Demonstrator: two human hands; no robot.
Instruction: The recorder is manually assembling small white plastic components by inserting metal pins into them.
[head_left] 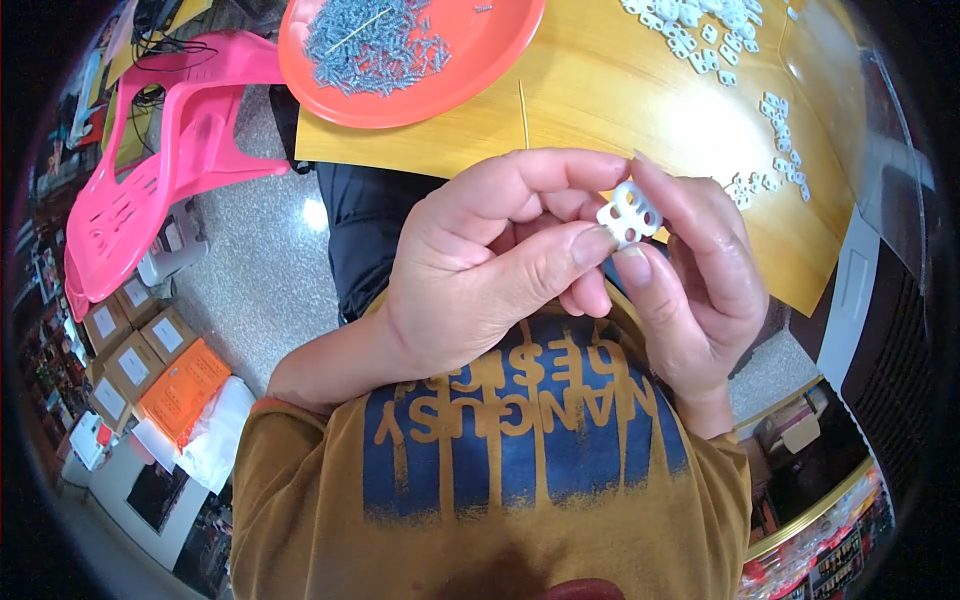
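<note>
Between my two hands, in front of my chest, is a small white plastic piece (629,216) with several round holes. My left hand (480,250) grips its left side, thumb in front and fingers curled behind. From the other side, the thumb and index finger of my right hand (705,265) close around the piece's right edge. Parts of the piece are hidden under the fingertips. At the far side, an orange-red round tray (440,100) holds a heap of small grey screws (370,50). Similar small white pieces (705,30) lie in a pile on the table.
The yellow wood-grained table (590,110) carries more white pieces (785,140) along its right side. A pink plastic chair (130,210) stands at the left. Cardboard boxes (135,360) and an orange package (190,385) sit on the floor. Clear plastic sheeting (900,150) borders the table's right.
</note>
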